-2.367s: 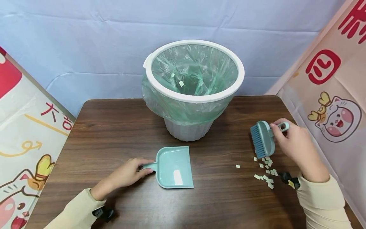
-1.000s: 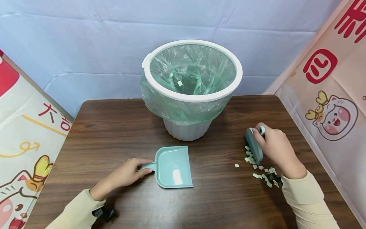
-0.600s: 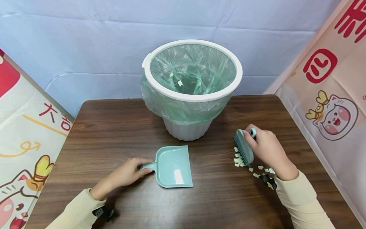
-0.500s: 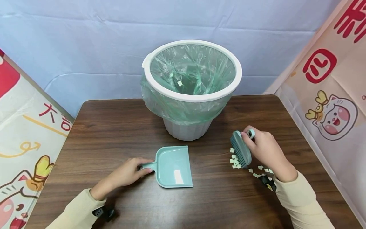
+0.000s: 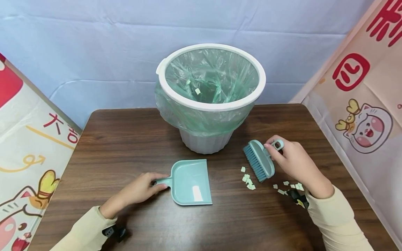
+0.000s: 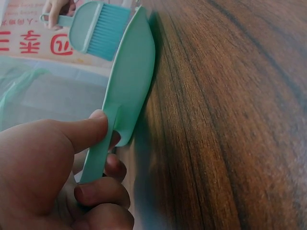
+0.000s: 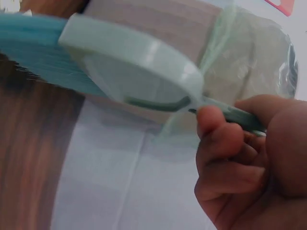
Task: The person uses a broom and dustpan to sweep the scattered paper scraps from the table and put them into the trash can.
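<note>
My left hand [image 5: 141, 190] grips the handle of a light green dustpan [image 5: 190, 183], which lies on the table with its flat lip towards the right. In the left wrist view the thumb [image 6: 86, 129] presses on the handle and the fingers curl beneath. My right hand [image 5: 295, 160] pinches the handle of a small hand brush [image 5: 260, 159], bristles pointing left and down. A small heap of pale paper scraps [image 5: 248, 180] lies just left of the bristles. More scraps [image 5: 282, 191] lie near the right wrist, partly hidden by the black wrist camera.
A white bin [image 5: 205, 141] with a green plastic liner stands at the back middle, a few scraps [image 5: 197, 91] inside it. Dark wooden table [image 5: 125, 139] spreads around. Printed cloths hang at the left and right, a plain pale one [image 5: 125, 52] behind.
The brush has swept left, pushing part of the scraps towards the dustpan. Most recently it has tilted up, and the scraps now lie apart from its bristles. The left hand and dustpan stay put.
</note>
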### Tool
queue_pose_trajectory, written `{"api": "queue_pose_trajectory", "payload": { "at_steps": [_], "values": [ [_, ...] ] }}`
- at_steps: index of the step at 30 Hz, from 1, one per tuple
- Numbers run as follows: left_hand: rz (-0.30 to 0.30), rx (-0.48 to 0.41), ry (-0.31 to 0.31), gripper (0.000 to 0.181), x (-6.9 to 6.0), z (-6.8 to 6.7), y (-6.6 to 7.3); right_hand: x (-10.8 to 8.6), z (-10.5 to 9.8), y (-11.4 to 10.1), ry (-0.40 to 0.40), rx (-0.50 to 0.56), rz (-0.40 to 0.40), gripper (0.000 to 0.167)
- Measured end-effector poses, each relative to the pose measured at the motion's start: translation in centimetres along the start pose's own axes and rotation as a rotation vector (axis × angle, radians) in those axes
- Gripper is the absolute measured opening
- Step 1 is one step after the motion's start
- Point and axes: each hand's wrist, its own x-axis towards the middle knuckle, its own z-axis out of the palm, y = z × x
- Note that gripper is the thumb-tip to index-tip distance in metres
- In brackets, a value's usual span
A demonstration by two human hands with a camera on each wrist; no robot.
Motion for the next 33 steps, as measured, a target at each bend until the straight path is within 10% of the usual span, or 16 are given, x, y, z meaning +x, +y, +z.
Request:
{"api": "queue_pose_trajectory", "payload": {
  "at_steps": [15,33],
  "values": [
    [0.006,-0.021,-0.010,0.037,-0.1,0.1,-0.1,0.0,1.7,1.1,-0.091,-0.110,-0.246,0.021],
    [-0.008,-0.020,-0.010,0.037,0.0,0.0,-0.1,-0.8,-1.3,1.5,-0.239,0.099,-0.251,0.016]
  ]
}}
